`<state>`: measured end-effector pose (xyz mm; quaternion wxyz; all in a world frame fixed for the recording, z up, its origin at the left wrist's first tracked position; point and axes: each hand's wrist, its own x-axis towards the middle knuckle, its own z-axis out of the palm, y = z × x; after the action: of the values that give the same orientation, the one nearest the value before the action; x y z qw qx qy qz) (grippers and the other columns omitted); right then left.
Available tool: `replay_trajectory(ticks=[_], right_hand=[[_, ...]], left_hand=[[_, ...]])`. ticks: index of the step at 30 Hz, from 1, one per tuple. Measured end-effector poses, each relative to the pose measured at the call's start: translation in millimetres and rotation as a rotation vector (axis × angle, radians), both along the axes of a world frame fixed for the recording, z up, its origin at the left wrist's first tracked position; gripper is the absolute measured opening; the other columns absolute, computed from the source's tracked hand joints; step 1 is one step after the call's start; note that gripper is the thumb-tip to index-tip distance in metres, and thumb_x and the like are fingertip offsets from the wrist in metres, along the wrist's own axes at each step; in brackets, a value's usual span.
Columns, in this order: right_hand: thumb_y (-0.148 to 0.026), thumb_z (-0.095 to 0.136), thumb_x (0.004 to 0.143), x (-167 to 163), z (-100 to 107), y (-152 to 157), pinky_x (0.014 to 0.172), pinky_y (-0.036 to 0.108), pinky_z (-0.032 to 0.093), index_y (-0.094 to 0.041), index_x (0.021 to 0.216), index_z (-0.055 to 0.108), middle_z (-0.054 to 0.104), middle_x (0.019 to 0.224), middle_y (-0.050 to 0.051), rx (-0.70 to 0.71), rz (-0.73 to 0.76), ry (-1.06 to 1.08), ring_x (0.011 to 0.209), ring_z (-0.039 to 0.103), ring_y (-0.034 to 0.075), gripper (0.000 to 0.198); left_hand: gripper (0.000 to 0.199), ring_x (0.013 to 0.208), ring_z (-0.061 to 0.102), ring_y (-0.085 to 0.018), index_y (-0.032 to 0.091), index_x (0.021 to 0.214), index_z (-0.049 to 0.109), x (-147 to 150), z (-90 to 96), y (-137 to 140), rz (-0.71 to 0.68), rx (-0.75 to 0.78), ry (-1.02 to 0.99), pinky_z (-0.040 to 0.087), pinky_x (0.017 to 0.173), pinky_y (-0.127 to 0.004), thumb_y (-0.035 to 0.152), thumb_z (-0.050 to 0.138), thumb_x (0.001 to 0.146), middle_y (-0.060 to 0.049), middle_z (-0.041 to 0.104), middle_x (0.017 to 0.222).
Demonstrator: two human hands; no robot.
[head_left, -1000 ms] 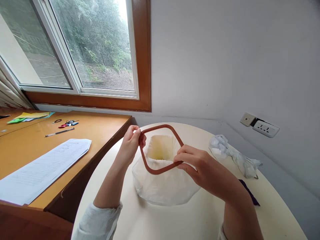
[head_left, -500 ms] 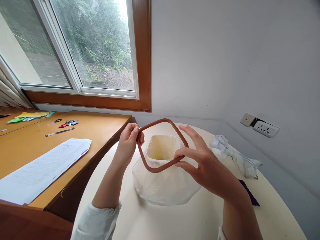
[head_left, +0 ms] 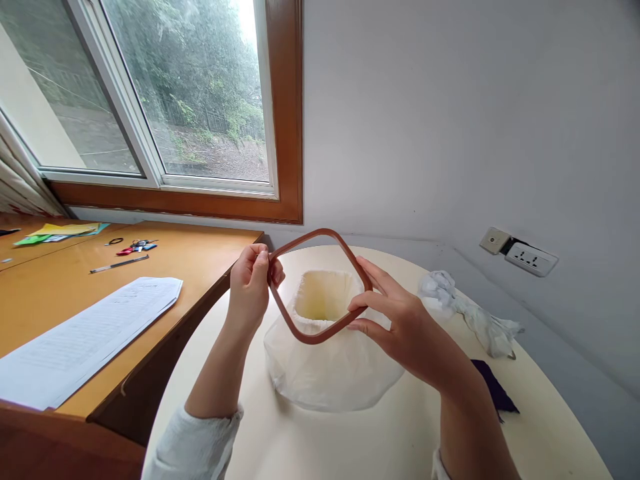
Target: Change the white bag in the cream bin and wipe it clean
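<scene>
Between my hands a brown, rounded-square ring (head_left: 295,325), like the rim of a trash can, is held up at a tilt. My left hand (head_left: 251,277) is closed around its left corner. At the right corner, my right hand (head_left: 395,313) pinches the ring with thumb and fingers. Below and behind the ring stands a trash can lined with a white plastic bag (head_left: 330,380). The bag is folded over the can's mouth and hangs loosely around the outside, hiding the walls. Ring and bag appear apart.
The can stands on a round cream table (head_left: 350,447). Crumpled plastic bags (head_left: 470,313) and a dark purple cloth (head_left: 493,387) lie on its right side. At left, a wooden desk (head_left: 200,260) bears papers (head_left: 100,333), a pen (head_left: 120,264) and keys (head_left: 143,245).
The ring has risen slightly and shifted a little left, with both hands moving along. My right hand's fingers have come closer to the ring's right side.
</scene>
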<state>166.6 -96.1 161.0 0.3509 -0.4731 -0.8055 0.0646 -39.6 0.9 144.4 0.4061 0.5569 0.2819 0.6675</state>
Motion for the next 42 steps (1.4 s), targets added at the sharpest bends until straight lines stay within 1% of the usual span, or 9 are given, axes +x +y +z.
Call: replay_trajectory(ticks=[4,10,17,24,28,31,33,37,42], right_hand=[[-0.019,0.055,0.082,-1.0,0.6,0.2,0.097,0.037,0.043,-0.022,0.083,0.059,0.030,0.144,0.004,0.034,-0.007,0.009,0.129,0.035,0.022,0.005],[-0.018,0.054,0.082,-1.4,1.0,0.5,0.093,0.040,0.046,-0.023,0.086,0.059,0.032,0.143,0.005,0.060,-0.017,0.017,0.124,0.042,0.023,0.008],[-0.018,0.053,0.083,-4.4,1.0,-0.9,0.093,0.036,0.047,-0.023,0.088,0.058,0.031,0.143,0.004,0.026,-0.012,0.006,0.124,0.042,0.021,0.008],[-0.018,0.051,0.084,-5.7,0.7,-0.8,0.090,0.036,0.048,-0.022,0.087,0.058,0.030,0.144,0.005,0.037,-0.016,0.008,0.119,0.047,0.022,0.008],[-0.018,0.051,0.084,-6.6,1.6,-1.2,0.087,0.037,0.050,-0.023,0.088,0.059,0.032,0.143,0.005,0.058,-0.035,-0.005,0.115,0.051,0.023,0.010],[-0.018,0.050,0.085,-6.9,1.9,-1.1,0.088,0.037,0.050,-0.023,0.088,0.058,0.034,0.142,0.005,0.064,-0.049,-0.016,0.116,0.050,0.023,0.010],[-0.020,0.050,0.084,-6.7,1.8,-0.6,0.090,0.038,0.048,-0.022,0.086,0.058,0.038,0.140,0.006,0.080,-0.049,-0.021,0.118,0.048,0.023,0.009],[-0.022,0.051,0.085,-5.7,1.6,0.4,0.093,0.042,0.045,-0.022,0.087,0.058,0.047,0.131,0.007,0.121,-0.037,-0.026,0.120,0.046,0.023,0.008],[-0.018,0.053,0.084,-5.4,1.7,1.1,0.088,0.039,0.044,-0.021,0.088,0.057,0.062,0.106,0.005,0.122,-0.060,-0.057,0.106,0.052,0.021,0.007]], left_hand=[[0.012,0.047,0.039,-0.008,0.019,0.076,0.043,-1.2,-0.1,0.6,0.023,-0.006,0.019,0.033,0.048,-0.021,0.026,0.045,0.086,0.006,0.045,0.049],[0.013,0.045,0.040,-0.009,0.021,0.076,0.040,-1.9,0.6,0.8,0.055,-0.005,0.024,0.034,0.047,-0.020,0.029,0.044,0.086,0.006,0.044,0.047],[0.014,0.044,0.039,-0.009,0.021,0.077,0.037,-2.1,-0.6,1.1,0.106,0.008,-0.021,0.033,0.047,-0.021,0.028,0.041,0.088,0.007,0.044,0.046],[0.013,0.044,0.038,-0.008,0.022,0.077,0.035,-0.2,-0.2,1.9,0.103,0.033,-0.074,0.034,0.048,-0.020,0.024,0.039,0.088,0.007,0.043,0.047],[0.012,0.045,0.042,-0.008,0.022,0.077,0.036,-0.8,-0.6,2.3,0.123,0.010,-0.068,0.037,0.050,-0.021,0.024,0.041,0.087,0.007,0.046,0.049],[0.008,0.050,0.048,-0.010,0.022,0.079,0.038,-2.4,-1.4,3.0,0.138,-0.012,-0.077,0.039,0.052,-0.022,0.023,0.042,0.086,0.006,0.051,0.053],[0.006,0.052,0.050,-0.010,0.022,0.080,0.039,-3.2,-1.7,3.3,0.159,-0.026,-0.058,0.039,0.050,-0.021,0.023,0.043,0.084,0.005,0.053,0.055],[0.007,0.050,0.050,-0.011,0.022,0.081,0.040,-2.9,-1.9,2.8,0.192,-0.035,0.016,0.036,0.046,-0.020,0.026,0.046,0.082,0.006,0.051,0.053],[0.006,0.045,0.045,-0.009,0.021,0.080,0.042,-1.0,-2.5,2.4,0.233,-0.050,0.084,0.036,0.046,-0.019,0.024,0.048,0.080,0.006,0.050,0.054]])
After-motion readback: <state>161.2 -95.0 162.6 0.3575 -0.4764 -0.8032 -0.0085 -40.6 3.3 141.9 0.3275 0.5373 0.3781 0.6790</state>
